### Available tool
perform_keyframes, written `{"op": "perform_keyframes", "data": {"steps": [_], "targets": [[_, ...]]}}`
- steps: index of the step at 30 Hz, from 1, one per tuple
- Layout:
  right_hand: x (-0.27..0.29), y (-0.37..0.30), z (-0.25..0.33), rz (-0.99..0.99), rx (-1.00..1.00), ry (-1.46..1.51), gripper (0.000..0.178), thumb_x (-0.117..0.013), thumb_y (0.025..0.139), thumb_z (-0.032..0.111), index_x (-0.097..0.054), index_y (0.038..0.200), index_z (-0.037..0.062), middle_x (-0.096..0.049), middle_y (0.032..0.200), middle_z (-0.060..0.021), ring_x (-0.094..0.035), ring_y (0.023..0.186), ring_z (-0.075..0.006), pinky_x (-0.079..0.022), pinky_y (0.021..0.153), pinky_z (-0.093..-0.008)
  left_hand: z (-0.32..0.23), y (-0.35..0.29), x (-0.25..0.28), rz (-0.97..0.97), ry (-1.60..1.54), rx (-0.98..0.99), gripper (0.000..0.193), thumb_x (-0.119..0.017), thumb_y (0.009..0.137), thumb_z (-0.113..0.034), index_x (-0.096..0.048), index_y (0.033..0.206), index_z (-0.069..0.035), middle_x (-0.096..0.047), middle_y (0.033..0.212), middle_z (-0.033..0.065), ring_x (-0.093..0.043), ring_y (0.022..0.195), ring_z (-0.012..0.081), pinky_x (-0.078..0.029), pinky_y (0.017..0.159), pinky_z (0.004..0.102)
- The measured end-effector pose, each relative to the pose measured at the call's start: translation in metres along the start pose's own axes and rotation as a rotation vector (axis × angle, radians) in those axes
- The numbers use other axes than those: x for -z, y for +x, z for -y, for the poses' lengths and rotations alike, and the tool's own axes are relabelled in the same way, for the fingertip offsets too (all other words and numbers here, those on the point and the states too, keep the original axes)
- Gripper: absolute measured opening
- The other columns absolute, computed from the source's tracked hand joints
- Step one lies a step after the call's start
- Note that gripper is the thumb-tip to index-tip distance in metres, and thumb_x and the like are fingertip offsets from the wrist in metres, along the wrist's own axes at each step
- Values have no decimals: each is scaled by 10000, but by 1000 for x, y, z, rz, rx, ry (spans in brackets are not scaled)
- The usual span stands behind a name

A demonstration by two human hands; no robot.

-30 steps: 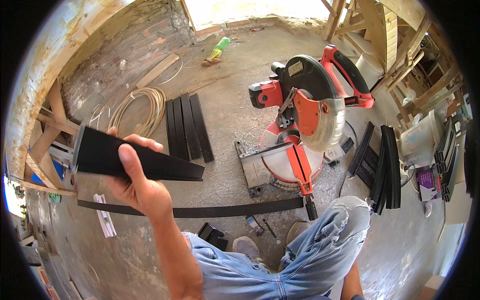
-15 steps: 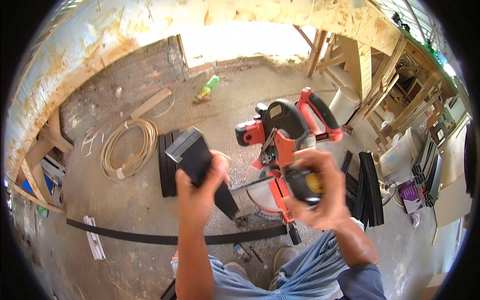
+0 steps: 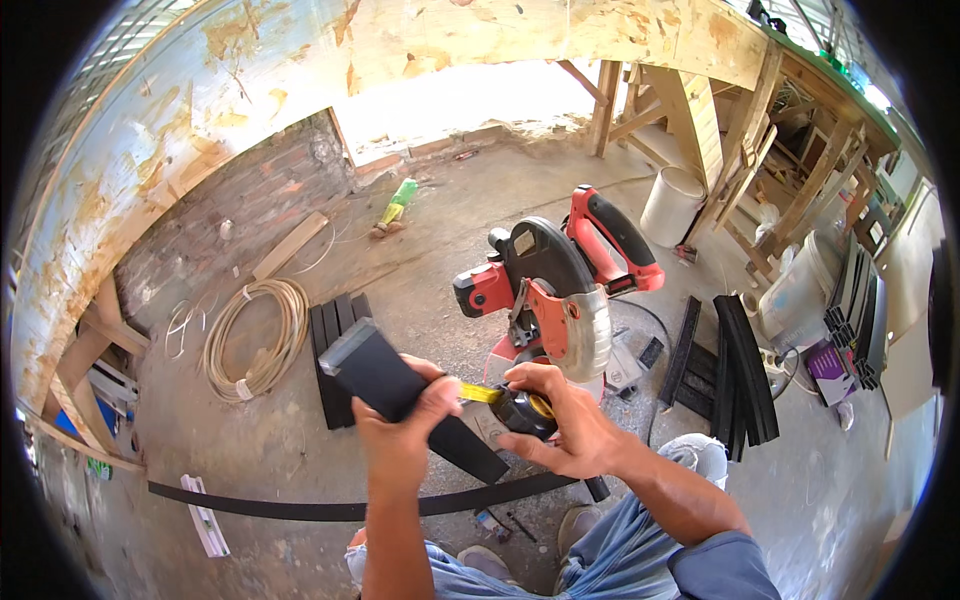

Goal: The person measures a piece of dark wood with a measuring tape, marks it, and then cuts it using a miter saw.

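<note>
My left hand (image 3: 408, 432) is closed around a black rectangular profile (image 3: 372, 375), whose grey end tilts up to the left. Another black length (image 3: 468, 450) runs down to the right just beyond this hand. In my right hand (image 3: 575, 420) is a black tape measure (image 3: 525, 412). A short stretch of its yellow blade (image 3: 478, 392) reaches to the fingers of my left hand; its tip is hidden there. Just beyond my hands, a red and black miter saw (image 3: 565, 320) stands on the floor, partly covered by my right hand.
Black strips (image 3: 335, 318) lie left of the saw, more black profiles (image 3: 745, 365) to its right. A long black strip (image 3: 300, 507) crosses the floor near my feet. A coiled hose (image 3: 290, 300), a green bottle (image 3: 400, 195), a white bucket (image 3: 672, 205) and a wooden bench (image 3: 690, 110) stand around.
My right hand has moved left and down toward my left hand with the tape measure. Yellow blade now shows between the two hands. My left hand keeps its hold on the black profile.
</note>
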State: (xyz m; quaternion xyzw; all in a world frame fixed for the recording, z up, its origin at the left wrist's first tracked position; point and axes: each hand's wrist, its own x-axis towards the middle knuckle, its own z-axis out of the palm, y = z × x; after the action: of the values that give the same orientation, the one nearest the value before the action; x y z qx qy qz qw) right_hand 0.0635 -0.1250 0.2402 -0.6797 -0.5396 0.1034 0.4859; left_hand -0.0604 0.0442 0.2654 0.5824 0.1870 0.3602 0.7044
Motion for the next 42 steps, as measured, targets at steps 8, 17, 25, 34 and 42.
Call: {"op": "perform_keyframes", "data": {"steps": [8,17,25,34,42], "targets": [[21,-17,-33,252,-76,-62,472,-685,951,167,-486,1359,38,-605,1205,-195,-646,1075,-314,-495,918,-404,-17,32,61,-437,-307,15,189,-789,868,-116,-672,948,9,-648,760,93,-630,611,188,-511,581,306],[5,-12,-2,174,-285,228,367,-626,975,133,-535,1297,-17,-656,1065,-185,-635,986,-223,-491,884,-344,12,28,37,-208,-432,101,713,-485,920,-744,-590,1040,-50,-592,871,76,-616,756,227,-534,730,380],[2,-13,-10,188,-220,213,366,-639,971,157,-542,1282,-11,-648,1104,-203,-651,1021,-270,-491,904,-364,18,27,29,-81,-425,70,738,-458,898,-780,-568,1042,-65,-576,909,81,-613,807,234,-522,778,406],[-8,-11,-6,238,-207,211,394,-653,962,182,-530,1291,5,-639,1145,-224,-650,1068,-352,-489,942,-400,15,22,28,-101,-518,70,685,-478,925,-737,-565,999,-62,-557,874,85,-576,761,227,-511,764,402],[-1,-5,4,226,-78,19,460,-679,935,222,-526,1321,25,-623,1170,-221,-632,1067,-401,-505,910,-434,-8,27,58,-185,-718,-18,648,-571,921,-688,-593,955,-40,-568,829,78,-542,727,210,-467,730,376]]}}
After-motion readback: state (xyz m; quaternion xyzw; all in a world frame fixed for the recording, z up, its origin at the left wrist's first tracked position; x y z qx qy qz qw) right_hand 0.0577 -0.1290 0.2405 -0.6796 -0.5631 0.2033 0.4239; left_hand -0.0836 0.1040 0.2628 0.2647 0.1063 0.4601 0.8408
